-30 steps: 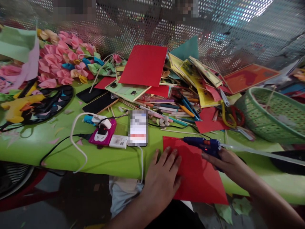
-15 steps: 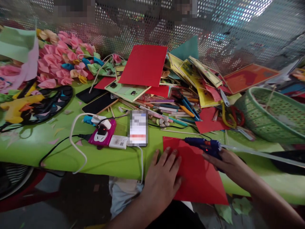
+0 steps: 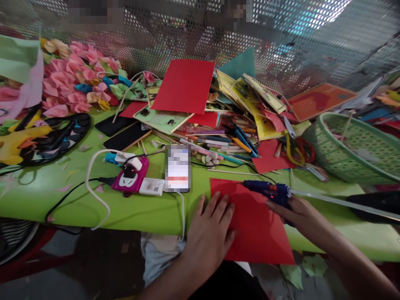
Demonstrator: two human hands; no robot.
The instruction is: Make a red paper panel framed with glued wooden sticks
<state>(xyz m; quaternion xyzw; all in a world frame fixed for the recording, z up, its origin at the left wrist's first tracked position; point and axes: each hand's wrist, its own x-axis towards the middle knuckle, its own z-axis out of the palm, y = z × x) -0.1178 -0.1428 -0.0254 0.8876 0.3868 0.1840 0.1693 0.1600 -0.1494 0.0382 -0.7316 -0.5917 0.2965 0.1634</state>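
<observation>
A smooth red rectangular sheet of paper or thin card (image 3: 259,237) lies at the front of the green-covered desk (image 3: 153,214), its near end reaching past the edge towards the person's lap. The left hand (image 3: 210,231) rests palm down across the sheet's left side, fingers slightly spread and gripping nothing; the flat press probably stops the sheet from sliding. The right hand (image 3: 295,211) has its fingers closed around the handle of a dark blue plastic glue gun (image 3: 273,193), the nozzle aimed left, close to the sheet's far edge; whether it touches, or the trigger is squeezed, I cannot tell. A long translucent glue stick (image 3: 340,202) juts from the gun's back, pointing right, which seems to leave the sheet unobstructed. Beyond lie scattered coloured pens (image 3: 215,141) and yellow-handled scissors (image 3: 293,157), beside a green plastic basket (image 3: 325,146). Leftward, a lit smartphone (image 3: 177,171) sits by a magenta power strip (image 3: 143,166), likely to reach its charging cable.
</observation>
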